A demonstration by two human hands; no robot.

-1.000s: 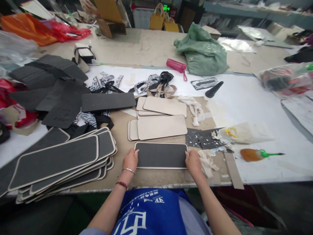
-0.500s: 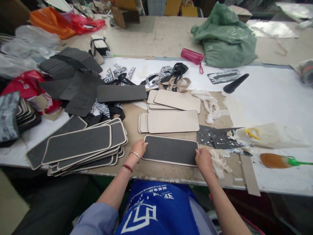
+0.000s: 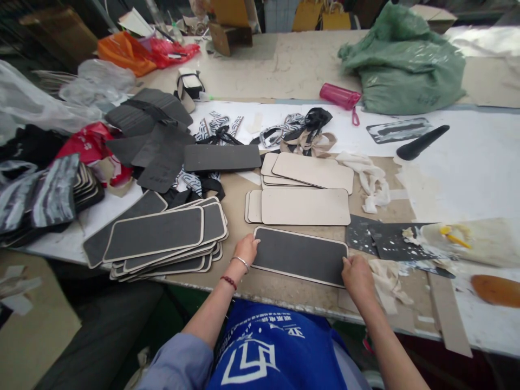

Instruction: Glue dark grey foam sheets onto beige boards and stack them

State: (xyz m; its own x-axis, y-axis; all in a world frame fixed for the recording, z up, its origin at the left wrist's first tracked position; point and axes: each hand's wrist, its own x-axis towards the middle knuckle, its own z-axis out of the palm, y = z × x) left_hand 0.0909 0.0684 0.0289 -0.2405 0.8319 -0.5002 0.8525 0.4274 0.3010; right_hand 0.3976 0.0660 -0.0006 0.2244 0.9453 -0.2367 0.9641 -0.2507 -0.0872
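A dark grey rounded panel with a pale border (image 3: 299, 257) lies near the table's front edge, between my hands. At its left end, my left hand (image 3: 246, 250) pinches the edge. My right hand (image 3: 358, 275) grips the opposite end, thumb on top. Just behind are cream panels (image 3: 305, 207), a few of them overlapping, with another small pile of cream panels (image 3: 314, 169) farther back. To the left sits a messy stack of grey panels with pale borders (image 3: 153, 233). The fingers' undersides are hidden.
Glue-spotted dark strips (image 3: 390, 239) and a pale cloth scrap (image 3: 385, 279) lie right of my right hand. Farther off are a black tapered tool (image 3: 422, 143), a pink bottle (image 3: 339, 96) and a green bag (image 3: 406, 67). An amber bottle (image 3: 493, 290) lies at right.
The whole view has shifted, so things appear farther right and slightly lower. Both hands keep hold of the same panel, which looks a little more tilted in the picture.
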